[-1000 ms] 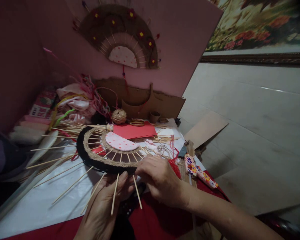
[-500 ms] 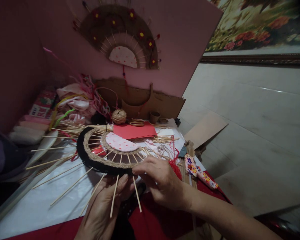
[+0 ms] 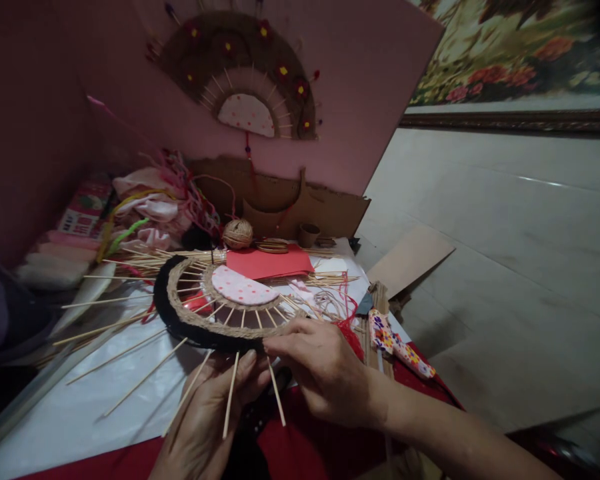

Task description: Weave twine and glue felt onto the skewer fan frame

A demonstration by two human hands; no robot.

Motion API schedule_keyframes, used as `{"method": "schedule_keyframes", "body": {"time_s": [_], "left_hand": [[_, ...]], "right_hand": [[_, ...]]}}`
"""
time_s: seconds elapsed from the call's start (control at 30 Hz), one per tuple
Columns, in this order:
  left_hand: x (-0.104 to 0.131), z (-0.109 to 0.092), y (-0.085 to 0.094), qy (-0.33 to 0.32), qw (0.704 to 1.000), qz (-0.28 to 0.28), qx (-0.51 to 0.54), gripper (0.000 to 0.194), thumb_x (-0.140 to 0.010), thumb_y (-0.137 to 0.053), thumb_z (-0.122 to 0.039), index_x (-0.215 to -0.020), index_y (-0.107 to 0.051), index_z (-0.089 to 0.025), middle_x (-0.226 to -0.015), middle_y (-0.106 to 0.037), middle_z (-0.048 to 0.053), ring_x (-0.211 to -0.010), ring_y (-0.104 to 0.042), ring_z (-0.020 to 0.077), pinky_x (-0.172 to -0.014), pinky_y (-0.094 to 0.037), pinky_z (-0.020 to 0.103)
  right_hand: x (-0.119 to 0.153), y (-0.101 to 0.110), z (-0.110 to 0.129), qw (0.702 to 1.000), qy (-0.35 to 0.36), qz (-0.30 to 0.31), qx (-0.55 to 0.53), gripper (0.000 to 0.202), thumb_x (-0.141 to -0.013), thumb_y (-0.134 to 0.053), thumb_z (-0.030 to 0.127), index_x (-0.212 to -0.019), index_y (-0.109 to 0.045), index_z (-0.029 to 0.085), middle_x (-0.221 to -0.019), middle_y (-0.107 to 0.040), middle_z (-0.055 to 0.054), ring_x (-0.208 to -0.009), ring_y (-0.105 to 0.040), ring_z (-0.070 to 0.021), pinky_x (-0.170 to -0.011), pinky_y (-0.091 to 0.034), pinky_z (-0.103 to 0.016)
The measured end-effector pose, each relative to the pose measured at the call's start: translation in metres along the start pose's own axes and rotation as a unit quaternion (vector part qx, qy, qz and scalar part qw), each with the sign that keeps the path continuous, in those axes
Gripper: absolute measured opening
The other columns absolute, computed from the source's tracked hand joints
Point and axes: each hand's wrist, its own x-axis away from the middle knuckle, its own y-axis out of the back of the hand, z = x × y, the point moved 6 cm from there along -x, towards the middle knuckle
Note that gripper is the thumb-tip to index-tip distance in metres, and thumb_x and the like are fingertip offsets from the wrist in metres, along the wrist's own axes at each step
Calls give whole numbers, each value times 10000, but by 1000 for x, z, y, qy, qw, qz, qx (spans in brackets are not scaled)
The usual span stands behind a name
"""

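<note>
A half-round fan (image 3: 200, 333) with wooden sticks radiating from it is held tilted above the table. At its centre sits a white half-disc with red dots (image 3: 240, 285), edged in twine. Farther out run a twine band (image 3: 180, 305) and a wide black yarn band, with stick ends poking past it. My left hand (image 3: 215, 400) grips the black rim from below, its thumb on the edge and sticks crossing in front of it. At the rim's right part, my right hand (image 3: 325, 373) pinches the black yarn band; its fingertips are partly hidden.
A finished fan (image 3: 235, 60) hangs on the pink board behind. Red paper (image 3: 270, 261), a twine ball (image 3: 238, 233) and bundled sticks lie beyond the held fan. Pink fabric and yarn (image 3: 150, 193) are heaped at left. A flower-patterned object (image 3: 400, 347) lies at right.
Both hands keep their hold on the fan. It has tipped very slightly, and the stick ends have shifted a little. My right fingers moved only slightly along the rim.
</note>
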Motion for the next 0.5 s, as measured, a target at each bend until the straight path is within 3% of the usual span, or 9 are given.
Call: {"method": "schedule_keyframes", "body": {"time_s": [0.13,0.37,0.5], "left_hand": [[3,-3,-3,-1,1000,4,7,573,-613,-703,2,-1139,-559,-172,-803,-719,47,-705,-692,211,-599,-583,270],[-3,1,6,-13,1000,1,-11,639,-592,-730,-18,-1173,-553,-217,-986,-697,92,-760,-689,247,-593,-585,316],[-4,3,7,-8,1000,9,-14,624,-609,-721,-28,-1178,-551,-222,-1014,-690,101,-805,-684,259,-604,-579,308]], "right_hand": [[0,8,4,999,15,-38,-11,363,-752,-453,51,-1096,-539,128,-813,-666,-75,-782,-573,-181,-682,-494,-350],[2,23,8,994,0,-98,-39,374,-734,-448,8,-1055,-565,160,-819,-651,-66,-753,-568,-173,-652,-499,-336],[0,15,2,999,-39,-36,-12,408,-736,-456,22,-1117,-538,141,-919,-638,-100,-824,-555,-193,-695,-492,-361]]}}
